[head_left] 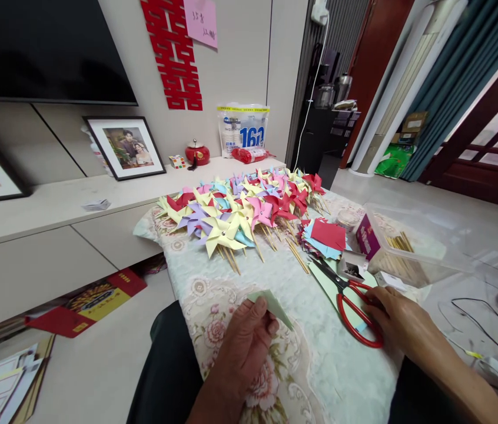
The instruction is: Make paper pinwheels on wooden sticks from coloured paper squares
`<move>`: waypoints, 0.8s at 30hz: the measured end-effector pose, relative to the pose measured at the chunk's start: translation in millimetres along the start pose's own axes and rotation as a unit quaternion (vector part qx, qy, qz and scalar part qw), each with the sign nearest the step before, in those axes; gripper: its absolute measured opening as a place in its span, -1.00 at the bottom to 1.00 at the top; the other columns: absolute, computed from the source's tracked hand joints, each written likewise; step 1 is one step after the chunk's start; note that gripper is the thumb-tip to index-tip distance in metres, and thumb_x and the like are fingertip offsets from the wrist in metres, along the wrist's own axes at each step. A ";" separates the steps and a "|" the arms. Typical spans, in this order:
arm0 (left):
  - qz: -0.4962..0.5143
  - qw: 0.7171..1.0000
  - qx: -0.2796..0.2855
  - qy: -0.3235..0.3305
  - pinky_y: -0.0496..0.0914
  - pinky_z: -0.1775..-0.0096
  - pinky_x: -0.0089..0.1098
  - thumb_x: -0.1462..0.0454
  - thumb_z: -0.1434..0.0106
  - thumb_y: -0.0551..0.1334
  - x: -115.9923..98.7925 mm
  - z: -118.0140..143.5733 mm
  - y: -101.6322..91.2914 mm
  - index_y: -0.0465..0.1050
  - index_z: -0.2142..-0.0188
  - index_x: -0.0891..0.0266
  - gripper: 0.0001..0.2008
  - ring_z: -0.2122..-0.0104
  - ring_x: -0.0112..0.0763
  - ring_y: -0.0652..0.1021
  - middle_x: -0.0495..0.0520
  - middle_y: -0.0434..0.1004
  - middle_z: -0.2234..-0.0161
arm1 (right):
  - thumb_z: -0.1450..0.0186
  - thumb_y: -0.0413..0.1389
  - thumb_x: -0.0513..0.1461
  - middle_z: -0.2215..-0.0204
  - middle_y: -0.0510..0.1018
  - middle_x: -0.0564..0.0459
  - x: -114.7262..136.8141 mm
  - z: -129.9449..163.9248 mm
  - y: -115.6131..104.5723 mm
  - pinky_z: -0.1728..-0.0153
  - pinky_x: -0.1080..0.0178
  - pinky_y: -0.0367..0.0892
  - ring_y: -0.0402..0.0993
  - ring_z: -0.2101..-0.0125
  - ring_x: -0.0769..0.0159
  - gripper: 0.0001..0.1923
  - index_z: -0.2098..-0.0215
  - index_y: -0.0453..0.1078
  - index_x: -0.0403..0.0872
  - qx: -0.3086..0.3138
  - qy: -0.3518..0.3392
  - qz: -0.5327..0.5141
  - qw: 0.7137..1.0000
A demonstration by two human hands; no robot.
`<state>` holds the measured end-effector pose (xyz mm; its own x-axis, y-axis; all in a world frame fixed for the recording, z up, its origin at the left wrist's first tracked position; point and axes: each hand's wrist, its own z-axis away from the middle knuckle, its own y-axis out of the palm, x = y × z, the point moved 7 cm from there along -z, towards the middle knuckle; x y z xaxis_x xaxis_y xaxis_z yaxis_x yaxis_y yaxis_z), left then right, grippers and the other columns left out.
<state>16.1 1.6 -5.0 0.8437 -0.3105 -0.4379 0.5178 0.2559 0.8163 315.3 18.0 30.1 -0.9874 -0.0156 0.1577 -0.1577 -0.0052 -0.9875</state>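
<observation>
Nearest the head camera, the left hand [242, 341] pinches a folded green paper [273, 306] by its near edge, flat on the floral tablecloth [319, 365]. Thin and limp, the sheet should crease easily (best held at the fold). Alongside, the right hand [401, 321] rests its fingers on the red handles of the scissors [346, 294], not yet closed through the loops. Beyond lie finished pinwheels [240, 212] and a clear box [412, 247] of sticks.
</observation>
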 end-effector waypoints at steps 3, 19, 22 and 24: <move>0.016 1.000 0.003 -0.011 0.31 0.48 -0.53 0.30 0.12 0.58 0.1 -1.2 -2.2 0.48 0.53 0.27 -0.70 0.50 -0.54 0.47 -0.06 0.55 0.49 | -0.33 -0.04 -0.19 0.28 0.62 -0.11 -2.8 -3.9 -0.9 0.32 0.18 0.35 0.58 0.28 0.06 -0.79 0.27 0.43 -0.03 0.036 -0.005 0.006 0.999; 0.051 0.999 0.010 -0.016 0.32 0.48 -0.50 0.30 0.14 0.59 -1.8 -1.8 -3.5 0.52 0.46 0.25 -0.69 0.47 -0.52 0.51 -0.05 0.58 0.44 | -0.28 0.10 0.03 0.46 0.57 0.02 42.1 53.9 -12.9 0.42 0.27 0.35 0.48 0.44 0.20 -0.69 0.41 0.43 -0.02 0.137 0.006 -0.261 0.955; 0.027 0.999 0.020 -0.015 0.31 0.46 -0.50 0.27 0.08 0.57 -1.7 -2.1 -6.3 0.52 0.44 0.24 -0.72 0.48 -0.53 0.48 -0.06 0.54 0.45 | -0.23 0.19 0.09 0.44 0.55 0.03 52.2 66.4 -8.7 0.43 0.31 0.36 0.45 0.43 0.24 -0.63 0.41 0.44 -0.05 0.145 0.021 -0.424 0.894; 0.011 1.000 0.024 -0.014 0.31 0.46 -0.50 0.24 0.04 0.55 -2.0 -1.9 -8.3 0.52 0.42 0.23 -0.73 0.47 -0.52 0.47 -0.05 0.53 0.43 | -0.24 0.19 0.13 0.47 0.51 0.05 58.2 75.6 2.6 0.44 0.32 0.35 0.42 0.45 0.28 -0.58 0.38 0.45 -0.06 0.176 0.044 -0.511 0.840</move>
<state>10.4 1.8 -11.6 0.8497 -0.3318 -0.4099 0.4920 0.2189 0.8426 258.6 -58.5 36.9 -0.3396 0.2516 0.9063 -0.9244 -0.2669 -0.2723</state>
